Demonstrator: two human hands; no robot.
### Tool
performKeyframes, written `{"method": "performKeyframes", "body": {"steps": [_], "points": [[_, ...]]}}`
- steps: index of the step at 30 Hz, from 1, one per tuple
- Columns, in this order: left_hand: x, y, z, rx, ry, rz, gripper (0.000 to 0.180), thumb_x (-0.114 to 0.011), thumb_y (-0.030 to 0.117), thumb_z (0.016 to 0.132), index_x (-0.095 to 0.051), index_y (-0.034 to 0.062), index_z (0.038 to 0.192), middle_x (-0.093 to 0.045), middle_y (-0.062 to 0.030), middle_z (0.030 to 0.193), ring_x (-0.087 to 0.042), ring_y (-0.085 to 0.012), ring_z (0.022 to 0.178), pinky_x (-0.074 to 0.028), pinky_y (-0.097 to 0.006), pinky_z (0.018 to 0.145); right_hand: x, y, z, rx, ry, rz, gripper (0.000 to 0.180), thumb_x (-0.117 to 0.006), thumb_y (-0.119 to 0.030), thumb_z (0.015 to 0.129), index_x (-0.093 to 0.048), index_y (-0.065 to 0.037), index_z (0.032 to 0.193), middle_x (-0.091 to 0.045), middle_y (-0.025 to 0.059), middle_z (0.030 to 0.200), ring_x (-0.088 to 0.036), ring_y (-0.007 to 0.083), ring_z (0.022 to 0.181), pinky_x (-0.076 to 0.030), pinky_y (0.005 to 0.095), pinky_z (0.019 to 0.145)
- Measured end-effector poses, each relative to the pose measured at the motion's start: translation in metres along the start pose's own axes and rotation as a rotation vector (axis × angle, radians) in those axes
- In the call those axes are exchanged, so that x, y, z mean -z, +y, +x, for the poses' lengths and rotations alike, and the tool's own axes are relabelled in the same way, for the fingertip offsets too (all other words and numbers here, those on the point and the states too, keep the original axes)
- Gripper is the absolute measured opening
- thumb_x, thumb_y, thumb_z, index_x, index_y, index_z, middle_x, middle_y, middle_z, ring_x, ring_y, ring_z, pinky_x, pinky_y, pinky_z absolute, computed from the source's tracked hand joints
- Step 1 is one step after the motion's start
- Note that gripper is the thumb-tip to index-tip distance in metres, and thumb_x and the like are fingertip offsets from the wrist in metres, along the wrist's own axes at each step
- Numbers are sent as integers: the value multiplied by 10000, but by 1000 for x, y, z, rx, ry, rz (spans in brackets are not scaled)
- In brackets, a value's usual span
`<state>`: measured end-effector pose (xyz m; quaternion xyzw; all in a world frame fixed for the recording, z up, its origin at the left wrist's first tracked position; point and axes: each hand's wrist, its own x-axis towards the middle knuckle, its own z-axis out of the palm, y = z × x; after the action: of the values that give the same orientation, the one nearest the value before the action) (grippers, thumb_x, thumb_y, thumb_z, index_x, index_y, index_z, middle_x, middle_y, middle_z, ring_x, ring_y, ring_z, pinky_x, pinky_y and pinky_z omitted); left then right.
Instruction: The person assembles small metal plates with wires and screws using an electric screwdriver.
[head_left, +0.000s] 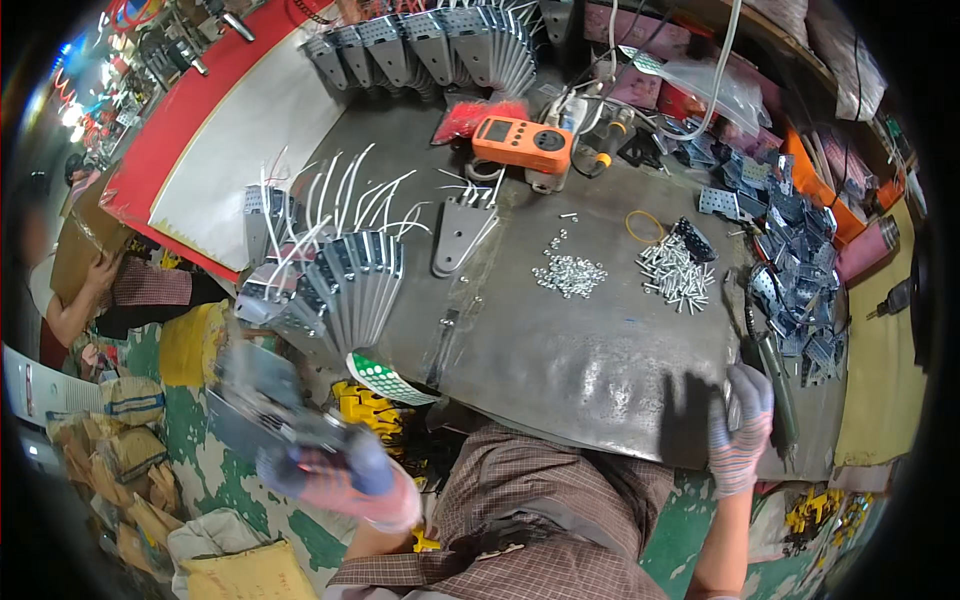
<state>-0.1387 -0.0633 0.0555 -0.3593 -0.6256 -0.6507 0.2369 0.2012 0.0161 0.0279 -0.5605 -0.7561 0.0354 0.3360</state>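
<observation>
My left hand (345, 482), in a striped glove, is off the table's front left edge. It is closed on dark grey metal parts (270, 400), smeared by motion, so their exact kind is unclear. Beside them on the table fans a row of grey metal brackets (350, 285) with white wires. My right hand (741, 430), gloved too, rests at the front right edge with thumb and fingers apart, and I make out nothing held. Close to it lies a dark green pen-shaped driver (774, 385). A single wired bracket (465, 237) lies farther in.
Small nuts (570, 274) and screws (678, 274) lie in piles mid-table. Blue-grey metal pieces (800, 270) heap up at the right. An orange meter (522, 143) stands at the back, near more stacked brackets (430, 50). Another person's hand (100, 272) holds cardboard at far left.
</observation>
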Motion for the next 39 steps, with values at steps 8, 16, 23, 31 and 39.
{"method": "performKeyframes", "body": {"steps": [8,16,23,31,39], "points": [[-17,-66,26,219,-33,-272,627,-800,187,765,-392,82,1229,-525,-80,1104,-530,-176,989,-442,-307,897,-58,-119,19,379,-205,386,352,-718,-77,699,-645,-72,1044,-613,99,1006,-593,284,898,-470,386,789],[-2,-93,20,231,-218,-122,1025,-840,146,707,-136,31,1442,-395,-169,1358,-436,-270,1202,-359,-393,1061,-91,-187,35,473,-382,711,330,-675,-119,767,-641,-69,1091,-608,88,951,-600,266,885,-467,371,770],[-1,-102,15,464,-331,-294,839,-739,5,771,-230,42,1436,-431,-146,1359,-475,-242,1190,-387,-391,1043,-142,-233,57,255,-633,932,548,-591,-200,835,-429,22,1309,-611,235,964,-596,398,893,-477,445,790],[1,-97,16,410,-313,-93,636,-780,94,765,-427,-24,1281,-598,-140,1165,-609,-221,995,-500,-329,885,-169,-246,65,103,-826,1056,660,-587,-183,846,-308,-5,1416,-582,258,1129,-567,425,1036,-472,437,868],[14,-102,15,398,-430,-22,560,-712,168,829,-440,-2,1288,-528,-150,1260,-545,-230,1081,-453,-377,956,-175,-242,70,-124,-897,1008,698,-574,-130,814,-277,-22,1436,-625,240,1011,-610,404,948,-490,424,811]]}}
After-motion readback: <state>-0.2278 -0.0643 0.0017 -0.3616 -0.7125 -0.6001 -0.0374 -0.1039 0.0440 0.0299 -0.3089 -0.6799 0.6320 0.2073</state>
